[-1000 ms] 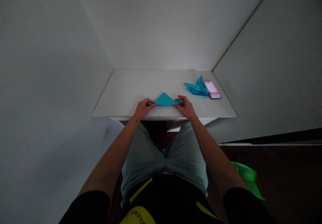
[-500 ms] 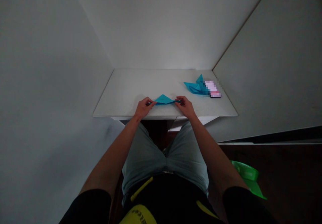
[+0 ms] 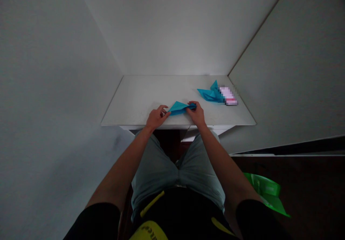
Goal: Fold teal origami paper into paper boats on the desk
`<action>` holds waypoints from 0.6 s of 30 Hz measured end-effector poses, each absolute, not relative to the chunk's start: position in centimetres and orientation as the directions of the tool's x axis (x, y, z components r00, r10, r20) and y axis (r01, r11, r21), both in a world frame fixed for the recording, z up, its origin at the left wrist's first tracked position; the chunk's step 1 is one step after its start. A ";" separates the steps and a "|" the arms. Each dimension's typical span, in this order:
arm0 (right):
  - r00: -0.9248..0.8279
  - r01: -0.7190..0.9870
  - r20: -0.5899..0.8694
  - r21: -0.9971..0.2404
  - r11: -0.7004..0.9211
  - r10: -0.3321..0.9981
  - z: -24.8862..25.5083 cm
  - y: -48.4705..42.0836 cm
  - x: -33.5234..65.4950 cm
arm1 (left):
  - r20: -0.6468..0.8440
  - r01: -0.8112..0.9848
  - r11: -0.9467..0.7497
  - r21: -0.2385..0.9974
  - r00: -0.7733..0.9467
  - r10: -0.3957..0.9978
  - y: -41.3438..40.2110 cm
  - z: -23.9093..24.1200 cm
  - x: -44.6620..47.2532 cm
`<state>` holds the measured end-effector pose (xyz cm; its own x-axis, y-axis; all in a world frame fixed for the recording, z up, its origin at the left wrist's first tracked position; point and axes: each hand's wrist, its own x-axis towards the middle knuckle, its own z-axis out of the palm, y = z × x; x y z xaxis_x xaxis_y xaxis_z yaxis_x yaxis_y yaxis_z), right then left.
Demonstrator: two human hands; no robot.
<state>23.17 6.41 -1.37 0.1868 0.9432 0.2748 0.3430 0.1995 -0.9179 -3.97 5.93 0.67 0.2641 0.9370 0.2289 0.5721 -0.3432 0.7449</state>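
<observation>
A folded sheet of blue paper (image 3: pixel 177 108) with a raised peak is held just above or on the white tabletop, near its front edge. My left hand (image 3: pixel 156 118) has its thumb and fingertips closed at the paper's left corner. At the right end, my right hand (image 3: pixel 197 115) pinches the folded point, partly hiding it. Farther back on the right lies another folded blue paper piece (image 3: pixel 210 94) with upright points, shaped somewhat like a boat or bird.
Beside that piece lies a phone-like object (image 3: pixel 228 95), blurred out by pixels. White walls enclose the table (image 3: pixel 134 92) at the back, left and right. A green plastic item (image 3: pixel 266 186) is low on the right, over the dark floor.
The held paper has tilted, its right end rising and its left end dropping, and its lower fold shows more. My left hand has shifted slightly right. The back piece stays put.
</observation>
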 end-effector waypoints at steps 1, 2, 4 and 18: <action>0.173 0.315 0.274 -0.926 0.210 0.946 -1.3 6.4 22.8 | 0.240 0.585 -0.358 0.728 0.272 0.932 5.8 0.7 -3.9; 0.161 0.283 0.279 -0.932 0.227 0.947 -1.2 6.3 22.5 | 0.254 0.598 -0.374 0.708 0.279 0.926 5.8 0.8 -3.8; 0.144 0.230 0.300 -0.937 0.263 0.943 -1.1 6.2 22.1 | 0.280 0.625 -0.398 0.671 0.283 0.917 5.7 0.9 -3.7; -0.088 0.323 0.381 -0.863 0.388 0.920 0.3 4.7 21.2 | 0.309 0.815 -0.380 0.436 0.262 0.914 5.7 0.4 -1.5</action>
<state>21.15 4.73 0.35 -0.0882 0.9205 0.3807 0.3234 0.3880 -0.8631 -1.52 5.69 0.45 0.2615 0.9145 0.3087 0.8154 -0.3805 0.4363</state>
